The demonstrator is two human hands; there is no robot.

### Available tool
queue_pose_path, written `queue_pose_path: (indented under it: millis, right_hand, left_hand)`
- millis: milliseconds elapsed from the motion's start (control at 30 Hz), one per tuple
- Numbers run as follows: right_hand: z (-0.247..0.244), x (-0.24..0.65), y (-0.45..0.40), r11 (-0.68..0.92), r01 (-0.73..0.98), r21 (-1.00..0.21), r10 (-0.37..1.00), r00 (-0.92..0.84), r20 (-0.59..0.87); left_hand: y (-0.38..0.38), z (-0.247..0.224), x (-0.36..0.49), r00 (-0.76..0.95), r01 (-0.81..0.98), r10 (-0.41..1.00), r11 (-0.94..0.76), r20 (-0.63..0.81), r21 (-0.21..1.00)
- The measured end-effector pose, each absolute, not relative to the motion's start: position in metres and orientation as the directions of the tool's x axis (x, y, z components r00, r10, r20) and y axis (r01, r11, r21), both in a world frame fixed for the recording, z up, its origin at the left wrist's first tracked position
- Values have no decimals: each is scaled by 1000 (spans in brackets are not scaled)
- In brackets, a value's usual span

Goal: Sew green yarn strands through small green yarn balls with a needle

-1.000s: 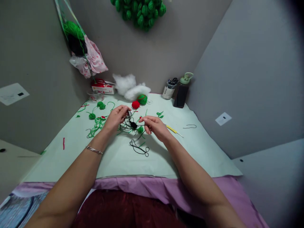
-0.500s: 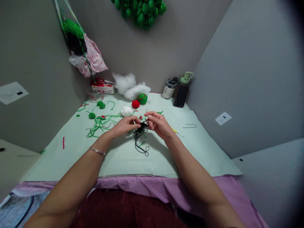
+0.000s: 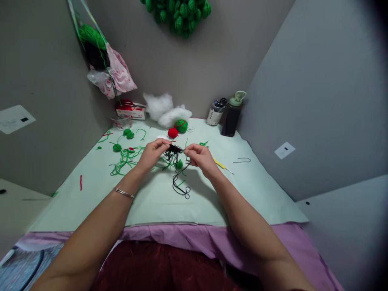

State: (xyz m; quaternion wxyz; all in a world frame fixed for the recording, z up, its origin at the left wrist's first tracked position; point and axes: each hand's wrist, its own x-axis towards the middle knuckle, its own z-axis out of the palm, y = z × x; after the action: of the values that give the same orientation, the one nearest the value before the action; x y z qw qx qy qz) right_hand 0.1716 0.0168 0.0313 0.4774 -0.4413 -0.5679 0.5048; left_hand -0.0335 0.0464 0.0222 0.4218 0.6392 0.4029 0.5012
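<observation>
Above the middle of the pale green worktop (image 3: 248, 194), here's the black yarn bunch (image 3: 174, 149), right between two separated hands — the left hand (image 3: 156, 153) at its nine o'clock, fingertips pinched on its edge, the right hand (image 3: 198, 157) at three, nipping a thin dark strand. Fine, stringy, matted stuff, this, with a loose looped tail (image 3: 181, 190) curling on the paper-like surface at six. At twelve sits a round red ball (image 3: 172, 133), fluffy white fibre (image 3: 174, 117) heaped beyond; at four, a slim yellow-handled hook (image 3: 220, 164) — smooth and straight!
</observation>
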Motion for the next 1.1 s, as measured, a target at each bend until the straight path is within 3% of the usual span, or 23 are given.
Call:
queue_pose_path:
  millis: [167, 367, 467, 600, 733, 867, 1100]
  right_hand:
    - [34, 172, 15, 111, -7, -994, 981, -160, 111]
    - [27, 166, 15, 109, 90, -990, 976, -199, 90]
    - [21, 168, 21, 137, 132, -982, 983, -138, 119]
    - [22, 177, 30, 113, 108, -988, 991, 59, 119]
    - [30, 181, 28, 90, 13, -996, 996, -11, 90]
    - [31, 174, 19, 83, -17, -996, 983, -161, 85]
    - [29, 176, 18, 86, -83, -993, 973, -207, 101]
  left_hand:
    - [49, 19, -31, 117, -15, 955, -271, 271, 962]
    - [34, 24, -16, 332, -57, 930, -145, 156, 988]
    - [28, 32, -14, 370, -91, 921, -94, 121, 991]
    - [29, 44, -26, 319, -401, 940, 21, 118, 916]
    - [38, 47, -38, 205, -597, 977, 75, 61, 799]
    - [46, 44, -42, 97, -604, 995, 46, 16, 796]
    - [43, 46, -44, 77, -546, 991, -49, 109, 836]
